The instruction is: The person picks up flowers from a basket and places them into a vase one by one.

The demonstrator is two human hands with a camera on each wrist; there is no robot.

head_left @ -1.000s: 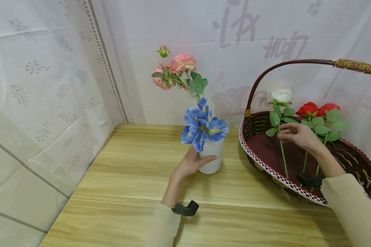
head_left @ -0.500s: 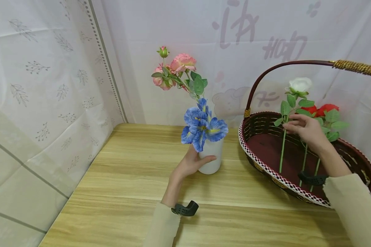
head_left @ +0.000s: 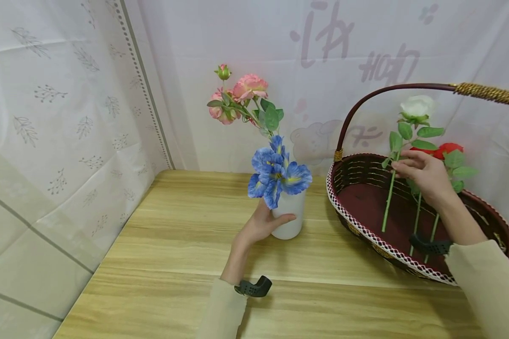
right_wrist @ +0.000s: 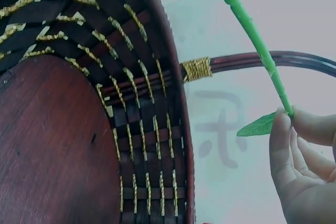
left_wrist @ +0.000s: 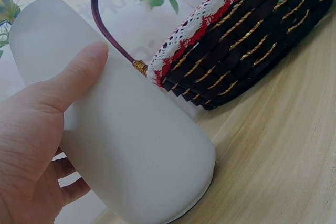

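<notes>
My left hand (head_left: pixel 260 223) grips the white vase (head_left: pixel 289 214) on the table, its thumb across the front and its fingers curled behind, as the left wrist view shows. Out of the vase rise a blue iris (head_left: pixel 278 174) and a stem of pink flowers (head_left: pixel 250 88) leaning left. My right hand (head_left: pixel 426 176) pinches the green stem of a white rose (head_left: pixel 417 108) between thumb and fingertips. Bloom up, the rose tilts slightly right above the basket. Two red roses (head_left: pixel 449 149) are partly hidden behind that hand, their stems reaching down into the basket.
A dark woven basket (head_left: pixel 356 226) with white lace trim stands at the right, its tall handle (head_left: pixel 390 87) arching over it. Printed curtains (head_left: pixel 186 117) hang behind the wooden table (head_left: pixel 174 254) and along its left side.
My right hand has lifted the white rose and moved it right, so its stem end has risen in the basket. The left hand and vase have stayed put.
</notes>
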